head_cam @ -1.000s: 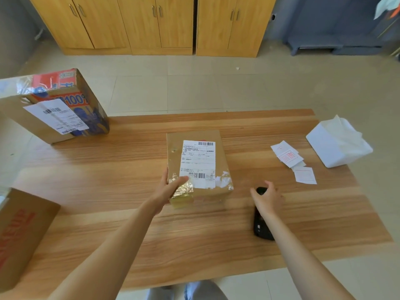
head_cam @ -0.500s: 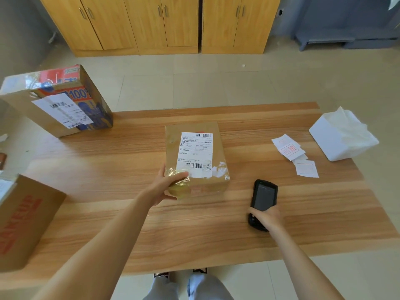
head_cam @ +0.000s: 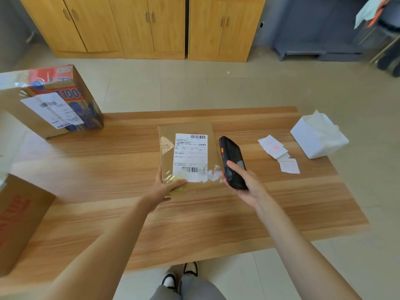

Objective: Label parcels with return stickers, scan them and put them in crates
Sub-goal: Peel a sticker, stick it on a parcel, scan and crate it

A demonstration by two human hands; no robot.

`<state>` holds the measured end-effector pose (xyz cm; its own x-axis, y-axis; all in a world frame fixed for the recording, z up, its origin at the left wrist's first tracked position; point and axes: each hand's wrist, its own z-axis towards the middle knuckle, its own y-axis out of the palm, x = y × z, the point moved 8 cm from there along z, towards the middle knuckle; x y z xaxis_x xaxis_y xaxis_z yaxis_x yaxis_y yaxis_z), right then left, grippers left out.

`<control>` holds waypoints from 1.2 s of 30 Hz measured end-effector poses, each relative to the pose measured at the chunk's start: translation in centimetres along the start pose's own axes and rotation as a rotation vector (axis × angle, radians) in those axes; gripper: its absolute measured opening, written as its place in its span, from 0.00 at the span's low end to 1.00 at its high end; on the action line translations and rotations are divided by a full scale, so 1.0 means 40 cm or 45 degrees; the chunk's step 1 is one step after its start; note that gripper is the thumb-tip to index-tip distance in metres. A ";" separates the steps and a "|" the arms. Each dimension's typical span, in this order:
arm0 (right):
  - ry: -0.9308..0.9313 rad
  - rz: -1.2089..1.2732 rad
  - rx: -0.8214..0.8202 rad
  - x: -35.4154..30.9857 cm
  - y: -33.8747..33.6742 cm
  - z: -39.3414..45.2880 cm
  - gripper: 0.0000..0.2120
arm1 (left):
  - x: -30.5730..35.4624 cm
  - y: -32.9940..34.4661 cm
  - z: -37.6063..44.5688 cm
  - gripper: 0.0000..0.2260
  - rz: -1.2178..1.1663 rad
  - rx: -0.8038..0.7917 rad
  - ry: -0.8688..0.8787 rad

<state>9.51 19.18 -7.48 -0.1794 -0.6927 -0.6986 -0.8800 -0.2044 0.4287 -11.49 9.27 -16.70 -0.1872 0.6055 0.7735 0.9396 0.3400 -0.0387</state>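
Observation:
A flat brown cardboard parcel (head_cam: 188,135) with a white shipping label lies in the middle of the wooden table (head_cam: 194,224). My left hand (head_cam: 165,188) grips its near left corner, thumb on top. My right hand (head_cam: 244,182) holds a black handheld scanner (head_cam: 231,161) lifted off the table, just right of the parcel, its top end pointing away from me. Loose white return stickers (head_cam: 278,153) with red print lie on the table to the right.
A tall printed box (head_cam: 52,100) with a label stands at the table's far left. A brown cardboard box (head_cam: 19,217) sits at the near left edge. A white box of tissue-like paper (head_cam: 318,135) sits far right. Wooden cupboards (head_cam: 140,24) line the back wall.
My right hand has picked the scanner up from the table and raised it beside the parcel. My left hand keeps its hold on the parcel's corner.

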 end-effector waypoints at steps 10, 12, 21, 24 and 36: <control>0.091 -0.090 -0.107 0.122 0.105 -0.082 0.19 | -0.034 0.018 -0.026 0.53 0.044 -0.075 0.035; 0.095 -0.177 -0.077 0.143 0.103 -0.088 0.19 | -0.032 0.019 -0.025 0.53 -0.016 -0.056 0.104; 0.071 -0.475 0.112 0.224 0.056 -0.124 0.37 | 0.004 0.051 -0.006 0.63 -0.120 -0.116 0.238; 0.072 -0.520 0.141 0.240 0.042 -0.134 0.39 | 0.014 0.061 0.004 0.59 -0.120 -0.114 0.254; 0.077 -0.537 0.123 0.265 0.028 -0.161 0.42 | 0.011 0.065 0.030 0.55 -0.106 -0.121 0.321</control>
<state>9.44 7.14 -10.72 0.2281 -0.6021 -0.7651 -0.9083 -0.4147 0.0555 -9.46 11.30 -17.22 -0.1991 0.3760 0.9050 0.9488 0.3052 0.0819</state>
